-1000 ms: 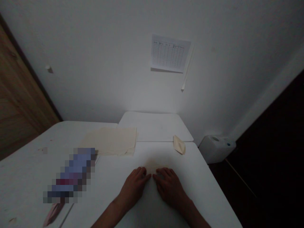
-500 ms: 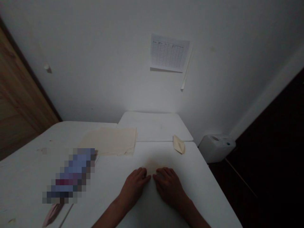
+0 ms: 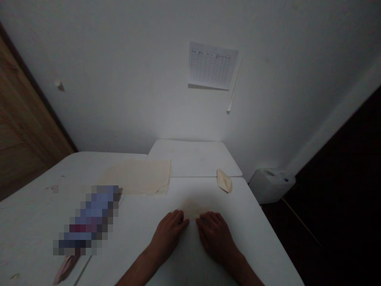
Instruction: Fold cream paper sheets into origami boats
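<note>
A beige piece of paper [image 3: 193,214] lies on the white table [image 3: 190,262] between my hands, its near edge facing me. My left hand [image 3: 170,229] is closed at the paper's left end, thumb pointing inward and fingers curled. At the right end, my right hand [image 3: 214,234] is closed too, its fingertips pressing on the paper near the edge. Both hands cover part of the sheet, so its full outline is hidden. Beyond my right hand rests a small folded beige paper [image 3: 224,181].
Flat beige sheets [image 3: 139,176] lie at the back left. Nearer on the left is a pixelated blue item [image 3: 93,216], its kind unclear. A printed chart [image 3: 211,65] hangs on the wall. A white container [image 3: 272,186] stands right of the table, beside a dark area.
My right hand has slid slightly to the right along the paper, widening the gap between my thumbs. My left hand has hardly moved.
</note>
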A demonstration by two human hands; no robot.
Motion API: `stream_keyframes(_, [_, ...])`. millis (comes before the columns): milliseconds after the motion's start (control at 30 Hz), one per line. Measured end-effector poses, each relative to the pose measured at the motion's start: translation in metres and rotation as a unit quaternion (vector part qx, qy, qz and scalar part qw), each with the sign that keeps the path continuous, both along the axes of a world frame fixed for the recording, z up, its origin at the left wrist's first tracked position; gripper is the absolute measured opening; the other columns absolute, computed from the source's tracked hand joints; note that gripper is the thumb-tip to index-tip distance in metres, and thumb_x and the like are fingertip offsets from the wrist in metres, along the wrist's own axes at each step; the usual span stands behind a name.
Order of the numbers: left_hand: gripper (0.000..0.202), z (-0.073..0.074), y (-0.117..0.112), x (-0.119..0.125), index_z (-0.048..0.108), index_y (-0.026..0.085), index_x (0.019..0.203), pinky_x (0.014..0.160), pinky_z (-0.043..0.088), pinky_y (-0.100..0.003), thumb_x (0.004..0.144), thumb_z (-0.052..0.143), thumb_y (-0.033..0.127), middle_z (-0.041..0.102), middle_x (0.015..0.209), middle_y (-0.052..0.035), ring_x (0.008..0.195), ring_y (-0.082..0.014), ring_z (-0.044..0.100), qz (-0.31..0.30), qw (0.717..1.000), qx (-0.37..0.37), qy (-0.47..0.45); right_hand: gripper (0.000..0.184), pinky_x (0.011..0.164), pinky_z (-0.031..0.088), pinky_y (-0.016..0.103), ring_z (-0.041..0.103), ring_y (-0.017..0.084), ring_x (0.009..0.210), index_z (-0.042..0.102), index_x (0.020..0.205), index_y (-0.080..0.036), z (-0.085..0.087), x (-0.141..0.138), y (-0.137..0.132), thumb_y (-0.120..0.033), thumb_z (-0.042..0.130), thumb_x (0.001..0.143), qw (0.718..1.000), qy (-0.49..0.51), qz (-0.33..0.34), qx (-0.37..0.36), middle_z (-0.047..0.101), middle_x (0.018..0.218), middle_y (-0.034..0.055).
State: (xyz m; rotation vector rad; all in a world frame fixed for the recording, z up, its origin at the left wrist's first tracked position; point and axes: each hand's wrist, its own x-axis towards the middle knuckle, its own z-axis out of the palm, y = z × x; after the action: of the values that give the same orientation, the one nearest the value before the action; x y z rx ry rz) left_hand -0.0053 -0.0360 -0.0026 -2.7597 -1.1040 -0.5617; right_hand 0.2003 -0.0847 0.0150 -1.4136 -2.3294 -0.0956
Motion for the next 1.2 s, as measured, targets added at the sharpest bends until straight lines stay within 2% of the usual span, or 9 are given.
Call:
stream_keyframes(167, [0.026, -0.005, 0.001, 0.0, 0.065, 0.022, 0.101, 0.077, 0.047, -0.035, 0.082, 0.058, 0.004, 0.058, 0.096, -0.0067, 0.088, -0.0217, 0.054, -0.002, 1.0, 0.008, 0.013, 0.034, 0.09, 0.038, 0.037, 0.052, 0.023, 0.1, 0.056, 0.12, -0.023, 0.001, 0.0, 0.001, -0.016, 0.055, 0.087, 1.0, -0.013, -0.004, -0.018, 0.061, 0.105, 0.0071])
stream_keyframes(300, [0.032, -0.005, 0.002, 0.001, 0.061, 0.022, 0.109, 0.078, 0.048, -0.037, 0.083, 0.057, 0.005, 0.058, 0.103, -0.0084, 0.092, -0.0233, 0.054, -0.012, 0.999, 0.023, 0.022, 0.038, 0.089, 0.038, 0.037, 0.051, 0.023, 0.101, 0.054, 0.123, -0.024, 0.002, 0.0, 0.001, -0.018, 0.057, 0.086, 0.999, -0.025, -0.01, -0.026, 0.06, 0.106, 0.0069])
stream_keyframes(567, [0.033, -0.005, 0.004, 0.0, 0.059, 0.024, 0.112, 0.079, 0.048, -0.037, 0.084, 0.055, 0.006, 0.058, 0.107, -0.0083, 0.094, -0.0237, 0.055, -0.016, 0.999, 0.026, 0.017, 0.026, 0.09, 0.037, 0.038, 0.052, 0.023, 0.1, 0.059, 0.114, -0.026, -0.002, 0.001, -0.003, -0.02, 0.053, 0.089, 0.999, -0.011, -0.048, -0.001, 0.06, 0.104, 0.0066])
stream_keyframes(933, [0.039, -0.006, 0.003, -0.002, 0.058, 0.026, 0.115, 0.083, 0.048, -0.038, 0.083, 0.052, 0.004, 0.058, 0.113, -0.0081, 0.1, -0.0238, 0.054, -0.008, 1.0, 0.019, 0.022, 0.025, 0.088, 0.037, 0.039, 0.051, 0.023, 0.098, 0.06, 0.112, -0.025, -0.003, 0.014, -0.006, -0.018, 0.052, 0.089, 0.996, -0.003, -0.085, -0.004, 0.058, 0.102, 0.0068])
stream_keyframes(1200, [0.036, -0.009, 0.004, -0.002, 0.06, 0.027, 0.112, 0.077, 0.047, -0.034, 0.085, 0.05, 0.006, 0.058, 0.105, -0.0069, 0.092, -0.0217, 0.054, -0.013, 1.0, 0.018, -0.007, 0.018, 0.084, 0.037, 0.037, 0.052, 0.022, 0.092, 0.063, 0.103, -0.023, -0.003, 0.025, -0.009, -0.018, 0.05, 0.091, 0.993, -0.009, -0.118, 0.027, 0.057, 0.094, 0.0065])
